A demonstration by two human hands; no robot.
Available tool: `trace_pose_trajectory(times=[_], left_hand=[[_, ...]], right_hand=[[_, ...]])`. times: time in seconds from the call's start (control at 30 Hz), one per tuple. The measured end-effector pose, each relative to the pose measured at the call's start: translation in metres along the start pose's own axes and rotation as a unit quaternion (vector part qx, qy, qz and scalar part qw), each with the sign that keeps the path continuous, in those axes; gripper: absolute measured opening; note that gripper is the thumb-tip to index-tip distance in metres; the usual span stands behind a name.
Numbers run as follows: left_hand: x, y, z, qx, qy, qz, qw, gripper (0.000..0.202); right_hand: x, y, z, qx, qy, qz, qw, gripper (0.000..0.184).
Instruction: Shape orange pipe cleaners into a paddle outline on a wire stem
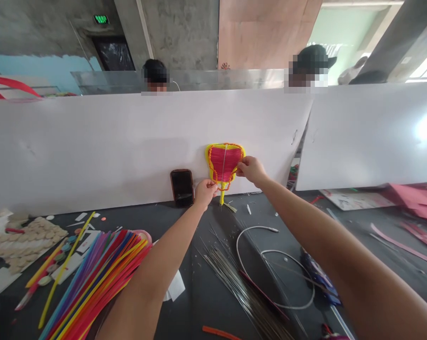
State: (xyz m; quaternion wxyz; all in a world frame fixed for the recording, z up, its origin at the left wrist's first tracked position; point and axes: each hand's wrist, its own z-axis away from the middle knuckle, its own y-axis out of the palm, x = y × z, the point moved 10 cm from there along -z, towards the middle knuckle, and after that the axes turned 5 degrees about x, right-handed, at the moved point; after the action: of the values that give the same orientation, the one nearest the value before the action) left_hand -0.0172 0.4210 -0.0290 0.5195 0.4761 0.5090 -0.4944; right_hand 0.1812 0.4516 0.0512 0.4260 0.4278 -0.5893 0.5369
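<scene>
A small hand fan (224, 164) made of pink strands with a yellow and orange rim stands upright against the white divider board (128, 146). My left hand (205, 192) is closed around the fan's yellow handle at the bottom. My right hand (251, 170) pinches the fan's right rim. Both arms reach forward over the dark table (206, 293).
A black phone (181, 187) leans on the board left of the fan. Coloured pipe cleaners (100, 278) lie at the near left, thin metal wires (234, 278) and a white wire loop (270, 264) in the middle, pink paper strips (411, 203) at right. Two people sit behind the board.
</scene>
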Motion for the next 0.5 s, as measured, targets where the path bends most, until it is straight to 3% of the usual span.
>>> trace_pose_trajectory(times=[0.5], left_hand=[[0.004,0.010,0.008,0.024,-0.031,0.001,0.999,0.010]], right_hand=[[0.017,-0.001,-0.002,-0.007,-0.037,-0.016,0.999,0.016]])
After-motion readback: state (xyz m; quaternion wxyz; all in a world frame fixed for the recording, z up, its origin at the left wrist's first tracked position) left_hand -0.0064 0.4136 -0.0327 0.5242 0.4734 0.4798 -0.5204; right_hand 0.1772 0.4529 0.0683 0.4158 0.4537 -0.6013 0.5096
